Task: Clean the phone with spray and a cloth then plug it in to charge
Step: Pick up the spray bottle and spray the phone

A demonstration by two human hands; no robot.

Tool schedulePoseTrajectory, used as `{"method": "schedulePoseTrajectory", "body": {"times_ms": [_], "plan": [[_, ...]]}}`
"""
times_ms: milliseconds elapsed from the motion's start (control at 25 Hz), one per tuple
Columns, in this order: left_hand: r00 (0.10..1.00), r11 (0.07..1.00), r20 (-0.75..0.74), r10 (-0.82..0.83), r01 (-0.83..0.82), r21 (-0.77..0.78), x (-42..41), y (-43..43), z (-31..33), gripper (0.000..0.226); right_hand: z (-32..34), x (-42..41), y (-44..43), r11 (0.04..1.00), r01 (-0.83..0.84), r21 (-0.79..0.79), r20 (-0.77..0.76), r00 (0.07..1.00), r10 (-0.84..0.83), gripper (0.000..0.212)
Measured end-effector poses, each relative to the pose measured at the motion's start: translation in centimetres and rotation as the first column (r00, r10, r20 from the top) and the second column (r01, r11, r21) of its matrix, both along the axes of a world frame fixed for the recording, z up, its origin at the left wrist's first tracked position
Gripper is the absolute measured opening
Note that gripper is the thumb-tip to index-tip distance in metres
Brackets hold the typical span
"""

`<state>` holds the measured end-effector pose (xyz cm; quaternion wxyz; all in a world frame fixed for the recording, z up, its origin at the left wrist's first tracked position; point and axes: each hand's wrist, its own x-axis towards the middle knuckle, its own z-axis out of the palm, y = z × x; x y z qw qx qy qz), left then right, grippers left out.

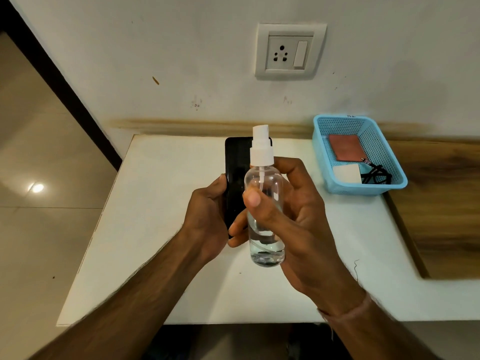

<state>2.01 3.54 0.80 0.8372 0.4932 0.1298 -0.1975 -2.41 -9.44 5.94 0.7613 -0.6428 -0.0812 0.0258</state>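
Note:
My left hand point(207, 216) grips a black phone point(237, 175) by its lower part and holds it above the white table point(155, 229), screen toward me. My right hand point(291, 219) holds a clear spray bottle point(265, 203) with a white pump head in front of the phone, thumb across the bottle's front. A little clear liquid sits at the bottle's bottom. In the blue basket point(389, 152) at the right lie a reddish-brown cloth point(346, 150), a white charger block point(346, 173) and a black cable point(376, 175).
A white wall socket point(281, 53) with a switch point(300, 53) is mounted above the table. A wooden surface point(441, 203) adjoins the table on the right. Tiled floor point(39, 178) lies to the left.

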Motion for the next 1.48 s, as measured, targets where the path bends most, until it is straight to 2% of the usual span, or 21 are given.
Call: {"method": "schedulePoseTrajectory", "body": {"times_ms": [120, 240, 360, 560, 640, 720, 840, 920, 1080, 1280, 1400, 1480], "plan": [[1.0, 0.997, 0.005, -0.013, 0.013, -0.078, 0.0, -0.2, -0.1, 0.06, -0.2, 0.0, 0.1, 0.99, 0.109, -0.085, 0.083, 0.991, -0.102, 0.034], [1.0, 0.996, 0.001, -0.005, 0.006, -0.093, 0.0, -0.3, -0.1, 0.063, -0.1, 0.1, 0.1, 0.984, 0.137, -0.11, 0.113, 0.986, -0.124, 0.039], [1.0, 0.996, -0.01, 0.006, -0.007, -0.084, -0.1, -0.3, -0.2, 0.061, -0.3, 0.3, -0.1, 0.981, 0.14, -0.134, 0.129, 0.984, -0.122, 0.04], [0.999, 0.999, -0.024, -0.027, 0.026, -0.039, 0.1, -0.1, -0.6, 0.044, -0.8, 0.7, -0.3, 0.976, 0.133, -0.17, 0.089, 0.989, -0.119, 0.034], [0.997, 0.996, -0.063, -0.037, 0.031, -0.089, 0.2, -0.1, -0.7, 0.043, -1.1, 1.1, -0.7, 0.994, 0.064, -0.09, -0.001, 0.998, -0.064, 0.031], [0.996, 0.99, -0.084, -0.043, 0.031, -0.135, 0.3, -0.2, -0.7, 0.044, -1.2, 1.6, -1.1, 1.0, 0.003, 0.006, -0.106, 0.994, -0.003, 0.042], [0.998, 0.976, -0.037, -0.055, 0.046, -0.213, 0.3, -0.2, -0.7, 0.053, -1.1, 1.9, -1.5, 0.99, -0.053, 0.134, -0.056, 0.997, 0.061, 0.052], [0.996, 0.969, -0.032, -0.081, 0.071, -0.236, 0.4, -0.2, -0.7, 0.052, -0.9, 2.0, -1.6, 0.984, -0.081, 0.158, -0.028, 0.996, 0.086, 0.06], [0.991, 0.979, 0.003, -0.131, 0.13, -0.156, 0.4, 0.0, -1.1, 0.056, -1.0, 2.3, -1.9, 0.985, -0.095, 0.145, 0.034, 0.995, 0.091, 0.063], [0.997, 0.999, -0.071, -0.037, 0.037, -0.004, 0.5, 0.2, -1.7, 0.05, -0.8, 2.3, -2.1, 0.969, -0.177, 0.174, 0.101, 0.982, 0.161, 0.065], [0.995, 1.0, -0.103, 0.01, -0.008, 0.017, 0.6, 0.0, -1.4, 0.049, -0.7, 2.5, -2.6, 0.982, -0.158, 0.101, 0.15, 0.978, 0.142, 0.073], [0.993, 0.999, -0.109, 0.039, -0.038, 0.015, 0.6, 0.0, -1.3, 0.049, -0.8, 2.4, -3.0, 0.995, -0.018, -0.095, 0.185, 0.982, 0.035, 0.077]]}}
